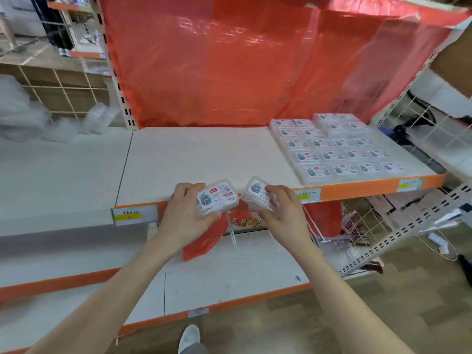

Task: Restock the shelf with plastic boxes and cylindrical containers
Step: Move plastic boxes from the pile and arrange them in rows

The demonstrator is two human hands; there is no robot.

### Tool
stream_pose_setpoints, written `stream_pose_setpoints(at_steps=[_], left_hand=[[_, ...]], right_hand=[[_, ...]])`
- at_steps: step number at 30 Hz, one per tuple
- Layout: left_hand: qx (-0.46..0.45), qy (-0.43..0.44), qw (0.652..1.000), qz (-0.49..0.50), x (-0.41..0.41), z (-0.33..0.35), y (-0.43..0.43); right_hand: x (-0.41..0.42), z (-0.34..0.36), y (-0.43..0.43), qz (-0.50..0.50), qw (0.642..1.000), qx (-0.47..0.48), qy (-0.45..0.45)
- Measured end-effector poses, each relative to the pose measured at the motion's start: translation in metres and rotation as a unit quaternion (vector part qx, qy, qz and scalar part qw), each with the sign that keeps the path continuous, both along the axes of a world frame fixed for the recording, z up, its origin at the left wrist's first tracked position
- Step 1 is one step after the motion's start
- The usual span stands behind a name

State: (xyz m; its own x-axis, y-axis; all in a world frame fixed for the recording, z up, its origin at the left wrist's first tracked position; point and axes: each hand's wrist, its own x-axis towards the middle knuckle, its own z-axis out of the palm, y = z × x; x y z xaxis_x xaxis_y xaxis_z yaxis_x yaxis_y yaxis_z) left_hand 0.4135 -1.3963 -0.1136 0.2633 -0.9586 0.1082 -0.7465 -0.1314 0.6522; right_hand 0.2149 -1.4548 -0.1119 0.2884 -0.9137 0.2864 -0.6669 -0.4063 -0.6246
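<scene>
Two boxes held at the shelf's front edge.
The left hand point(186, 213) gripped a box point(218, 198), fingers point(194, 187) curled over its far edge, thumb at its near edge; the right hand point(283, 213) gripped a second box point(256, 196) likewise. Beyond, on the shelf point(204, 154), stocked boxes point(339, 154) lay in rows far right.

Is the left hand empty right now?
No, the left hand grips a labelled plastic box at the shelf edge, while the right hand grips a second box.
</scene>
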Motion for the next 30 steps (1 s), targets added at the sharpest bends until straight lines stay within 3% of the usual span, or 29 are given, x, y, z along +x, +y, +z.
stream_pose_setpoints(at_steps=[12, 21, 30], left_hand=[[-0.018, -0.028, 0.999, -0.043, -0.011, 0.010, -0.121], [0.029, -0.055, 0.994, -0.088, -0.025, -0.001, -0.198], [0.041, -0.052, 0.997, -0.047, -0.060, -0.012, -0.237]], right_hand=[[-0.019, 0.022, -0.106, -0.050, 0.998, -0.025, 0.002], [-0.039, 0.022, -0.180, -0.094, 0.995, -0.014, 0.017], [-0.078, 0.017, -0.246, -0.067, 0.994, 0.001, 0.084]])
